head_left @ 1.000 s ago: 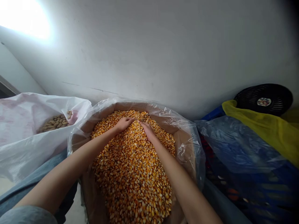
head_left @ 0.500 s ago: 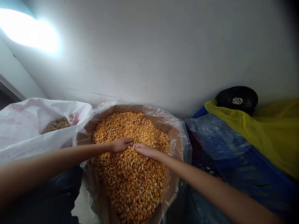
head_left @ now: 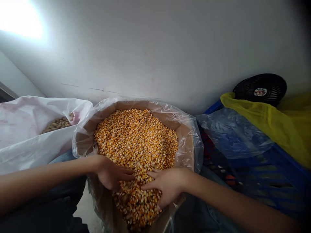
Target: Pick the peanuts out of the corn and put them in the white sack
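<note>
The left hand (head_left: 111, 173) and right hand (head_left: 167, 187) rest open, fingers spread, gripping nothing visible, their fingertips just apart, on the near edge of the dried corn kernels (head_left: 136, 139), which stretch away from them across the plastic-lined cardboard box (head_left: 186, 139).

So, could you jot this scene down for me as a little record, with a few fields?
Left hand: open, resting on the corn
Right hand: open, fingers spread on the corn
Container: plastic-lined cardboard box holding loose kernels
Left of box: peanuts in a white sack
Right of box: yellow plastic, blue crate, black fan
</note>
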A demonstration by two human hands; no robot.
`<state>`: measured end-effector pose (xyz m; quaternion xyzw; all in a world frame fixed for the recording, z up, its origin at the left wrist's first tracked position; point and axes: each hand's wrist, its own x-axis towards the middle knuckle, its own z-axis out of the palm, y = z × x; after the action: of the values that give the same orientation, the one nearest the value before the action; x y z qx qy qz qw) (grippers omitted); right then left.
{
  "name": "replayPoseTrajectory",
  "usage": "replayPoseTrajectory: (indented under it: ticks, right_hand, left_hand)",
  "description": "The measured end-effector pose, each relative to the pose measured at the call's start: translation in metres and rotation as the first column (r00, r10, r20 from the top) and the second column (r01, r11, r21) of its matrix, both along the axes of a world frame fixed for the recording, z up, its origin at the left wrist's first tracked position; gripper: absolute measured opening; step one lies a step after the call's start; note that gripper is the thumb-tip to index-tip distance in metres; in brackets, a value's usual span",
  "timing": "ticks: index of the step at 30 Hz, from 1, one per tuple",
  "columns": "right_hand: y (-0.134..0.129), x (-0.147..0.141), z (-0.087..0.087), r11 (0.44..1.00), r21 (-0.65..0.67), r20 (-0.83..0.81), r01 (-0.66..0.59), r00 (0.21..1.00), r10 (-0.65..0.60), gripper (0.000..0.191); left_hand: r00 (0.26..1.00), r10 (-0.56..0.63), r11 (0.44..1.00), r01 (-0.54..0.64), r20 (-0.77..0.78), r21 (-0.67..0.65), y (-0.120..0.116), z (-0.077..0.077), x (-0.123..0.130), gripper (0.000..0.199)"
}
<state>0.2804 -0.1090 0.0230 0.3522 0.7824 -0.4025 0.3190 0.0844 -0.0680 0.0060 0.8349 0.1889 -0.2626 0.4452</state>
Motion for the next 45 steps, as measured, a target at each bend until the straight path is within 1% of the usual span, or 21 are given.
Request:
replayPoseTrajectory:
  ticks: [3, 8, 10, 12, 14, 16, 18, 20, 23, 26, 28, 30, 32, 34, 36, 37, 39, 41, 43, 44, 45]
  right_hand:
    - [-0.001, 0.008, 0.003, 0.999, -0.008, -0.013, -0.05, 0.999, 0.05, 0.048]
    - [0.003, 0.018, 0.004, 0.998, -0.025, -0.041, -0.061, 0.997, 0.06, 0.025]
    - [0.007, 0.019, 0.004, 0.998, 0.025, -0.038, -0.051, 0.998, 0.052, 0.022]
    - [0.011, 0.017, 0.001, 0.982, 0.19, -0.061, -0.019, 0.998, 0.031, 0.022]
    - [0.012, 0.013, -0.006, 0.927, 0.374, -0.118, 0.011, 0.992, 0.036, 0.023]
    - [0.01, 0.006, -0.016, 0.878, 0.478, -0.163, -0.024, 0.98, 0.115, 0.022]
    - [0.007, 0.001, -0.026, 0.85, 0.515, -0.161, -0.11, 0.961, 0.223, 0.019]
    - [0.007, -0.001, -0.031, 0.839, 0.527, -0.171, -0.138, 0.949, 0.264, 0.017]
    - [0.016, 0.007, -0.027, 0.88, 0.474, -0.287, 0.024, 0.949, 0.129, 0.012]
    - [0.032, 0.021, -0.015, 0.916, 0.247, -0.452, 0.317, 0.874, -0.18, 0.01]
    - [0.041, 0.03, -0.011, 0.885, 0.063, -0.517, 0.461, 0.774, -0.366, 0.011]
    - [0.046, 0.036, -0.014, 0.852, 0.002, -0.525, 0.524, 0.726, -0.445, 0.012]
    - [0.045, 0.038, -0.023, 0.855, 0.102, -0.47, 0.508, 0.782, -0.408, 0.01]
    - [0.039, 0.035, -0.035, 0.869, 0.283, -0.345, 0.405, 0.889, -0.302, 0.011]
    - [0.031, 0.03, -0.046, 0.866, 0.422, -0.198, 0.268, 0.96, -0.2, 0.017]
    - [0.029, 0.028, -0.049, 0.859, 0.463, -0.143, 0.217, 0.975, -0.169, 0.017]
    - [0.028, 0.027, -0.049, 0.852, 0.486, -0.103, 0.197, 0.98, -0.168, 0.015]
    - [0.033, 0.028, -0.041, 0.854, 0.416, -0.178, 0.312, 0.949, -0.261, 0.014]
    - [0.042, 0.033, -0.028, 0.842, 0.168, -0.327, 0.513, 0.835, -0.443, 0.015]
    - [0.046, 0.035, -0.022, 0.797, -0.029, -0.397, 0.604, 0.725, -0.564, 0.016]
    - [0.05, 0.038, -0.017, 0.711, -0.248, -0.435, 0.657, 0.58, -0.688, 0.017]
  left_hand:
    - [0.999, -0.014, 0.992, 0.02, 0.052, -0.126, 0.006, 0.006, -0.01, 0.053]
    - [0.999, 0.009, 0.97, -0.018, -0.037, -0.243, 0.019, 0.01, -0.014, 0.041]
    - [0.998, 0.055, 0.984, -0.056, -0.01, -0.17, 0.023, 0.01, -0.012, 0.034]
    - [0.994, 0.108, 0.994, -0.108, 0.033, -0.006, 0.026, 0.009, -0.009, 0.028]
    - [0.991, 0.118, 0.983, -0.125, 0.061, 0.133, 0.026, 0.01, -0.004, 0.026]
    - [0.995, 0.071, 0.977, -0.084, 0.073, 0.196, 0.02, 0.013, 0.001, 0.024]
    - [0.995, -0.009, 0.971, -0.014, 0.099, 0.237, 0.009, 0.015, 0.007, 0.021]
    - [0.985, -0.104, 0.952, 0.059, 0.135, 0.301, -0.007, 0.012, 0.012, 0.015]
    - [0.949, -0.26, 0.883, 0.158, 0.181, 0.441, -0.034, -0.006, 0.017, 0.007]
    - [0.899, -0.387, 0.794, 0.212, 0.204, 0.57, -0.056, -0.03, 0.019, 0.012]
    - [0.87, -0.455, 0.754, 0.263, 0.191, 0.602, -0.061, -0.039, 0.021, 0.012]
    - [0.858, -0.477, 0.762, 0.298, 0.188, 0.575, -0.058, -0.036, 0.024, 0.008]
    - [0.887, -0.405, 0.829, 0.253, 0.223, 0.499, -0.046, -0.025, 0.026, 0.009]
    - [0.929, -0.227, 0.927, 0.114, 0.292, 0.358, -0.031, -0.009, 0.028, 0.014]
    - [0.948, 0.033, 0.994, -0.065, 0.315, 0.091, -0.014, 0.005, 0.029, 0.016]
    - [0.939, 0.18, 0.983, -0.164, 0.293, -0.076, -0.005, 0.011, 0.029, 0.016]
    - [0.865, 0.456, 0.86, -0.367, 0.208, -0.356, 0.011, 0.017, 0.027, 0.018]
    - [0.723, 0.672, 0.688, -0.53, 0.16, -0.496, 0.025, 0.019, 0.024, 0.017]
    - [0.564, 0.809, 0.557, -0.641, 0.168, -0.529, 0.037, 0.017, 0.018, 0.015]
    - [0.491, 0.852, 0.504, -0.68, 0.179, -0.532, 0.042, 0.015, 0.015, 0.014]
    - [0.422, 0.886, 0.455, -0.71, 0.192, -0.537, 0.046, 0.012, 0.012, 0.014]
